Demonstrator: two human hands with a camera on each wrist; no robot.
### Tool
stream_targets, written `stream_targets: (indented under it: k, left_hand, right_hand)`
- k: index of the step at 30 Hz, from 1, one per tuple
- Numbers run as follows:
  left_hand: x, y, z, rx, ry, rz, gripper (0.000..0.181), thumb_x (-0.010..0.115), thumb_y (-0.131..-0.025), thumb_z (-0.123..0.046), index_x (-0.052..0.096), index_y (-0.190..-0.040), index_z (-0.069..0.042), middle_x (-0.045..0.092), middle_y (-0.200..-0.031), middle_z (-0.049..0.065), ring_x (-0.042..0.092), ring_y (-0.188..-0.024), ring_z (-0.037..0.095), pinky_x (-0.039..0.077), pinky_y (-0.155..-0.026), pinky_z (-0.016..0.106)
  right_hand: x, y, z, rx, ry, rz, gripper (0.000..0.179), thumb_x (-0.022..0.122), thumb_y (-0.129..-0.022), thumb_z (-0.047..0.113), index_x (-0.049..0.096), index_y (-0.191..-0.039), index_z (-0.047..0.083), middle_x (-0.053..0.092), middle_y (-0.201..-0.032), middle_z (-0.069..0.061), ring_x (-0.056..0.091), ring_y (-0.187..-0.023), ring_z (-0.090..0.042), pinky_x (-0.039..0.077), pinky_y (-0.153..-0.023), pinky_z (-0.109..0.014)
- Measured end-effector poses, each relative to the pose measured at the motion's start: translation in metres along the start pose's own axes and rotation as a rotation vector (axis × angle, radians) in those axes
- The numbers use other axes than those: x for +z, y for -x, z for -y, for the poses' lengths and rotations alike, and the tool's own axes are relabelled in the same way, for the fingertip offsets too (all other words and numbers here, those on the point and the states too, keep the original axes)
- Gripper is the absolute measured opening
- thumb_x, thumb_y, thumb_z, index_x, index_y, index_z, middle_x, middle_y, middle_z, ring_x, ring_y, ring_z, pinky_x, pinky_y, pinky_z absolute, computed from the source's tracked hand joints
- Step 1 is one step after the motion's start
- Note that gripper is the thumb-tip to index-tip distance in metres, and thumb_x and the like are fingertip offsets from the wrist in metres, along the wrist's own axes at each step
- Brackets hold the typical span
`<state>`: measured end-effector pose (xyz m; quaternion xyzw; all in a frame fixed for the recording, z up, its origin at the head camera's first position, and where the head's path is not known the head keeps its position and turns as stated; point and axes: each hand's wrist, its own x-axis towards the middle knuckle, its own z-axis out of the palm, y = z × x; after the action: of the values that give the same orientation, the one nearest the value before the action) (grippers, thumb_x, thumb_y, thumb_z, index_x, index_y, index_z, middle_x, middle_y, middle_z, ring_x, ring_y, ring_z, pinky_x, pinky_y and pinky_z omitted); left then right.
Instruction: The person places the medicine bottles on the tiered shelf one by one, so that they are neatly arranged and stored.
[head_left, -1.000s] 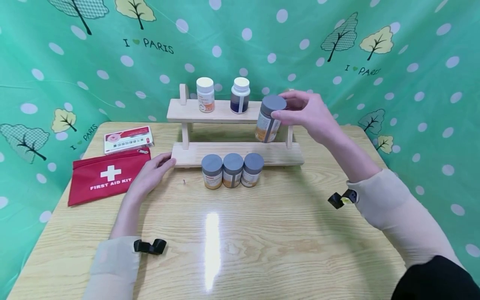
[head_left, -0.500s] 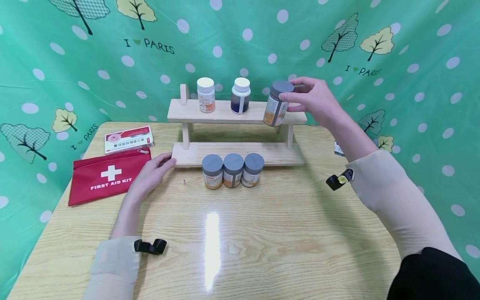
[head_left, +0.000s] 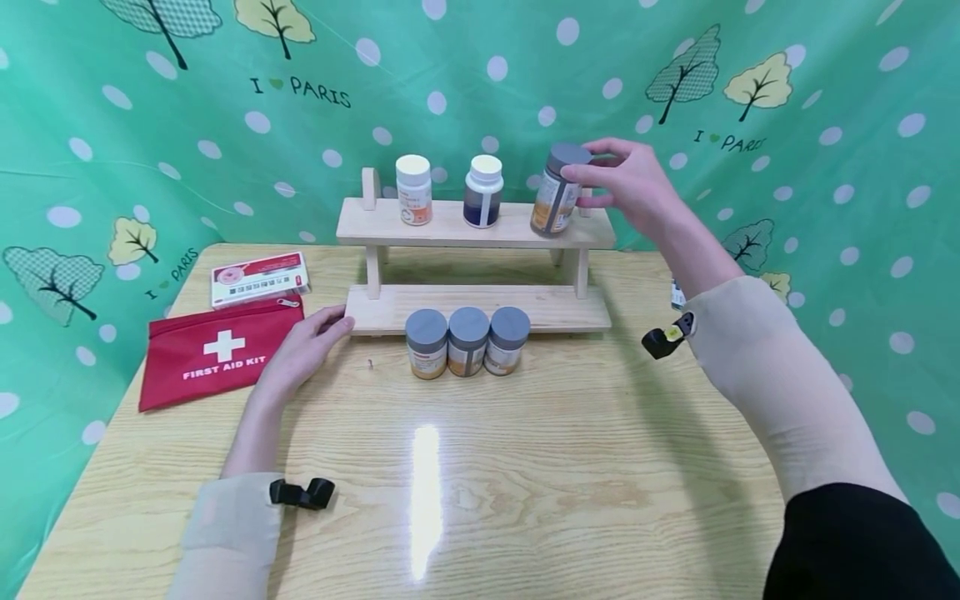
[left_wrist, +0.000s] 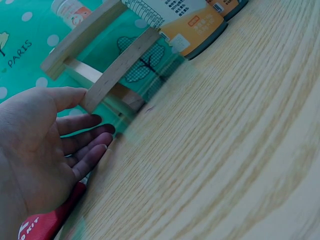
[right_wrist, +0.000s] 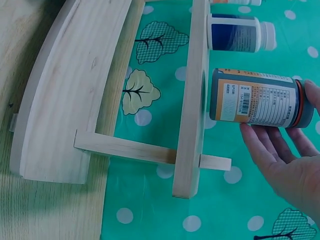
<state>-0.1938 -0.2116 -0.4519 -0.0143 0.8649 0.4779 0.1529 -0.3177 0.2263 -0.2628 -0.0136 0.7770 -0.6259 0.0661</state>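
Observation:
My right hand (head_left: 633, 183) grips a grey-lidded supplement jar (head_left: 553, 200) by its upper part, thumb in front. The jar tilts slightly over the right end of the wooden rack's (head_left: 450, 233) top board. In the right wrist view, a narrow gap appears between the jar's base (right_wrist: 216, 95) and the board (right_wrist: 192, 100). Also on that board stand a white bottle (head_left: 414, 192) with an orange label and a white-capped dark blue bottle (head_left: 482, 196). My left hand (head_left: 303, 350) rests at the lower board's left end; its thumb (left_wrist: 72, 96) touches the wood, its other fingers loosely bent.
Three grey-lidded jars (head_left: 468, 342) stand side by side before the lower board. To the left lie a red first aid pouch (head_left: 217, 354) and a medicine box (head_left: 258, 279). Behind the right forearm, a small white labelled item (head_left: 677, 294) is partly hidden.
My right hand has carried the jar up and to the right, from in front of the rack to over the top board's right end. The left hand stays at the rack.

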Motion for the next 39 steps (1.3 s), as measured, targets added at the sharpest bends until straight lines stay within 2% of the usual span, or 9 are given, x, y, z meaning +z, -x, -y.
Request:
stream_targets:
  k: [10,23,31,39]
  left_hand:
    - [0.0,0.0,0.0,0.002,-0.01,0.002,0.082,0.045,-0.103,-0.063,0.024,-0.165,-0.014,0.028,-0.169,0.02,0.024,-0.156,0.042,0.024,-0.125,0.065]
    - [0.0,0.0,0.0,0.006,-0.012,0.0,0.082,0.045,-0.103,-0.063,0.025,-0.165,-0.013,0.029,-0.169,0.02,0.025,-0.156,0.042,0.024,-0.126,0.064]
    - [0.0,-0.001,0.0,0.007,-0.015,-0.002,0.082,0.045,-0.103,-0.063,0.025,-0.164,-0.013,0.029,-0.168,0.02,0.026,-0.156,0.042,0.024,-0.126,0.064]
    - [0.0,-0.001,0.0,0.007,-0.012,-0.004,0.081,0.045,-0.103,-0.062,0.025,-0.164,-0.013,0.029,-0.168,0.02,0.026,-0.155,0.042,0.025,-0.125,0.064]
  right_hand:
    - [0.0,-0.007,-0.004,0.007,-0.042,-0.005,0.058,0.087,-0.082,0.016,0.06,-0.132,0.007,0.062,-0.122,-0.005,0.065,-0.11,-0.022,0.065,-0.085,-0.035]
    - [0.004,-0.01,-0.005,0.003,-0.012,-0.004,0.059,0.088,-0.082,0.019,0.06,-0.133,0.009,0.057,-0.135,-0.009,0.059,-0.124,-0.026,0.061,-0.095,-0.042]
    - [0.003,-0.009,-0.008,-0.004,-0.011,-0.008,0.055,0.089,-0.081,0.018,0.062,-0.129,0.01,0.059,-0.127,-0.005,0.06,-0.12,-0.024,0.063,-0.089,-0.038]
    - [0.004,-0.009,-0.008,-0.011,-0.018,-0.017,0.053,0.088,-0.081,0.018,0.062,-0.127,0.01,0.059,-0.127,-0.005,0.06,-0.119,-0.023,0.065,-0.082,-0.035]
